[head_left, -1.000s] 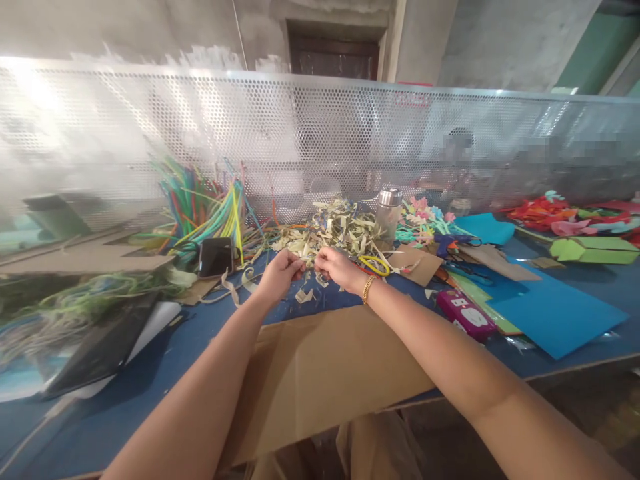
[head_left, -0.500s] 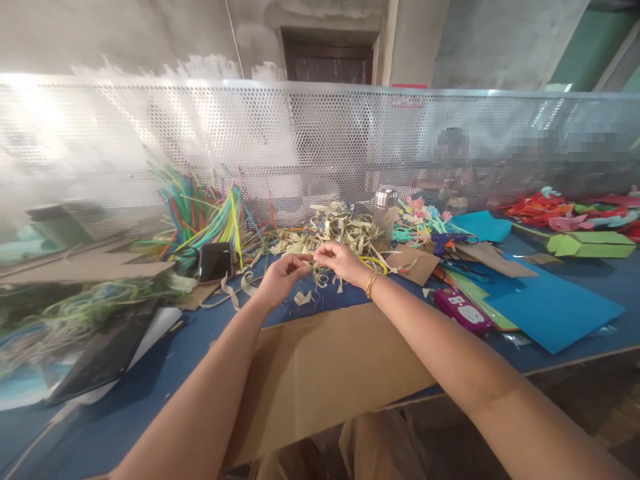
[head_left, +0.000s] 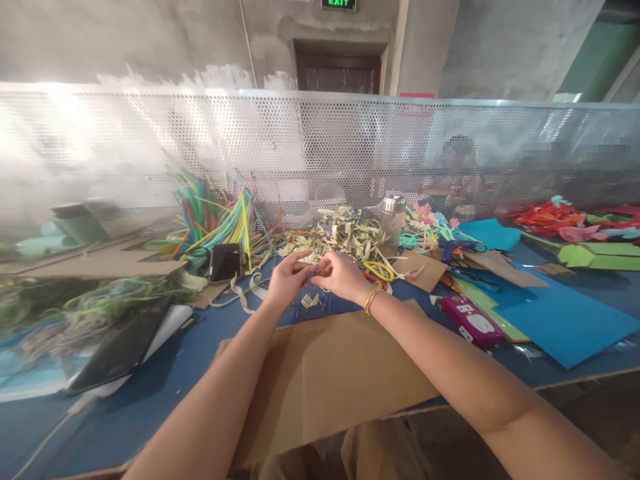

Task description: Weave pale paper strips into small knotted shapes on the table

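My left hand (head_left: 287,279) and my right hand (head_left: 341,275) meet over the blue table (head_left: 165,373), fingertips pinched together on a small pale scrap that I cannot make out clearly. Right behind them lies a heap of pale yellow paper strips (head_left: 345,237). A gold bracelet (head_left: 370,299) sits on my right wrist. A brown cardboard sheet (head_left: 325,373) lies under my forearms at the near edge. Loose curled strips (head_left: 245,293) lie left of my left hand.
A black phone (head_left: 225,262) lies by a bundle of coloured sticks (head_left: 220,217). A metal-capped jar (head_left: 391,219), yellow-handled scissors (head_left: 379,269), a pink box (head_left: 471,321), blue paper sheets (head_left: 565,320) and a green box (head_left: 600,255) lie right. A perforated metal screen (head_left: 320,147) closes the back.
Both hands have drawn closer together and slightly toward me, fingertips now touching. The camera has tilted up a little.
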Motion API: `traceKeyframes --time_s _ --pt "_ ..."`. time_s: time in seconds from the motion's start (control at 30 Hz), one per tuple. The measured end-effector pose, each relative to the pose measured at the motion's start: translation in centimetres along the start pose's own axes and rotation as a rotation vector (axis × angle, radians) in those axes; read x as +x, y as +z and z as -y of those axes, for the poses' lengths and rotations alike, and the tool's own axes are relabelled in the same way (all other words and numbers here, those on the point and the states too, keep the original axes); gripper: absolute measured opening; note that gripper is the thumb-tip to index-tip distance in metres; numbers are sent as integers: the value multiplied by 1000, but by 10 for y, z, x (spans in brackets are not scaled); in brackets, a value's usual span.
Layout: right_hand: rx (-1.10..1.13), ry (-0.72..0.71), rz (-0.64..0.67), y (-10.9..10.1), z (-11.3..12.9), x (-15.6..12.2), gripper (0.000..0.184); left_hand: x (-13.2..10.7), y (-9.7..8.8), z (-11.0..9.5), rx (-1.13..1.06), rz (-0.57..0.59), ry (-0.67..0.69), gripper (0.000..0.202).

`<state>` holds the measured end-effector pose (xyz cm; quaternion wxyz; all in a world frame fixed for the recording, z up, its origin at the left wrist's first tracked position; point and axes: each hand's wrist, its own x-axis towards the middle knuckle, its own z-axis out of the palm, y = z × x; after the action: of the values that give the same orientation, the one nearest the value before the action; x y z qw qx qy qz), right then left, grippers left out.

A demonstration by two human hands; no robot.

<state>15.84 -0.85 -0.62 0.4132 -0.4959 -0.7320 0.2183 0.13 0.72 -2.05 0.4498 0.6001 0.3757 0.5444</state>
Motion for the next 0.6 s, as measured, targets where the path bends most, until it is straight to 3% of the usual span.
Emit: traceKeyframes --time_s 0.1,0.33,0.47,0.53,0.6 --pt "145 72 -20 11 -5 0 29 0 0 -1 -34 -15 0 60" --pt "682 195 87 33 -10 1 16 -1 1 -5 -19 -25 72 63" --pt "791 267 23 32 -12 4 21 3 -9 -8 71 -338 192 47" --pt "824 261 0 31 -13 5 24 4 -14 -7 122 -406 118 38" --pt "842 245 -10 30 -14 6 26 4 -14 -5 173 -269 -17 36"
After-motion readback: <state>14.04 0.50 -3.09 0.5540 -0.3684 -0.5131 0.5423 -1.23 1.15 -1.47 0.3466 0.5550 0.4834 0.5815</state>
